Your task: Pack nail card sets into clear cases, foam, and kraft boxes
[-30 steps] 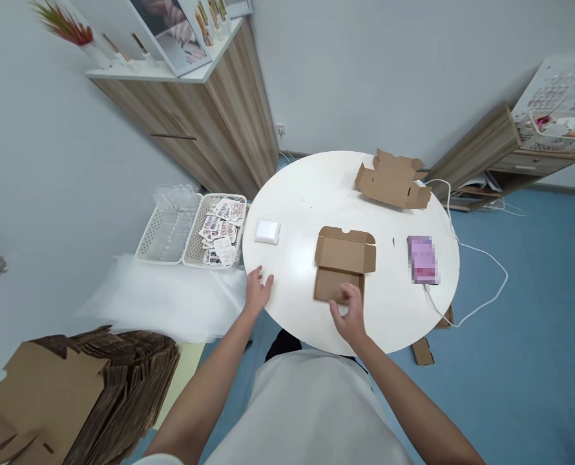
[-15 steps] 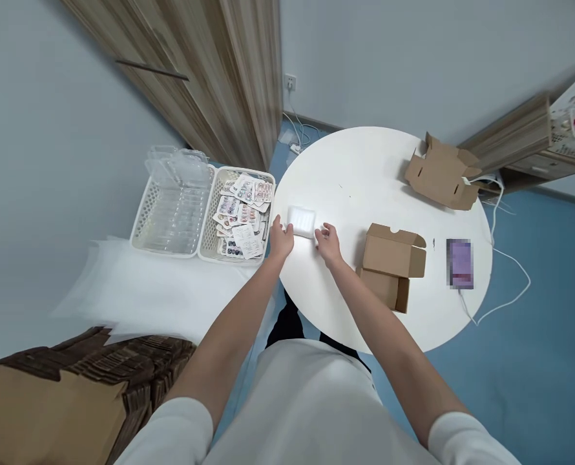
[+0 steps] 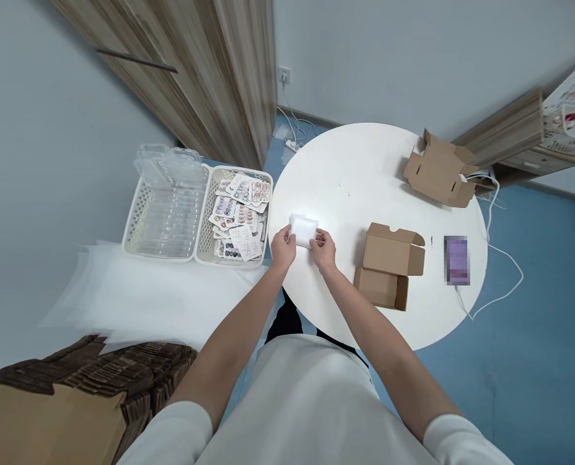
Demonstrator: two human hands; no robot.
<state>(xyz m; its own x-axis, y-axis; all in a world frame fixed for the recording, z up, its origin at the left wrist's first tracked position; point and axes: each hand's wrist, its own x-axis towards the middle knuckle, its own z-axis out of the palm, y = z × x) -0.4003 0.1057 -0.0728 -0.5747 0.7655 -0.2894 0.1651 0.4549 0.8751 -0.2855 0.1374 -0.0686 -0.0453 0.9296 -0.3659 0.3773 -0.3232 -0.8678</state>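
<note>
A small white foam-wrapped packet (image 3: 303, 231) is at the left side of the round white table (image 3: 365, 174), between both hands. My left hand (image 3: 283, 248) grips its left edge, thumb toward me. At the right edge, my right hand (image 3: 323, 249) pinches the packet with thumb and fingers. What lies inside the wrapping is too faint to make out. To the right of my right hand stands an open brown cardboard box (image 3: 382, 287), its lid folded back.
A second unfolded carton (image 3: 440, 169) lies at the back right, near a phone-like pixelated item (image 3: 457, 260) with a white cable. On the left are a basket of clear plastic cases (image 3: 164, 223), a basket of nail cards (image 3: 241, 216), white foam sheets (image 3: 161, 294) and stacked flat cardboard (image 3: 50, 413).
My right hand has closed in on the packet's right edge, where a gap showed before. The packet sits slightly lower in view and its wrapping has shifted. The view has moved a little.
</note>
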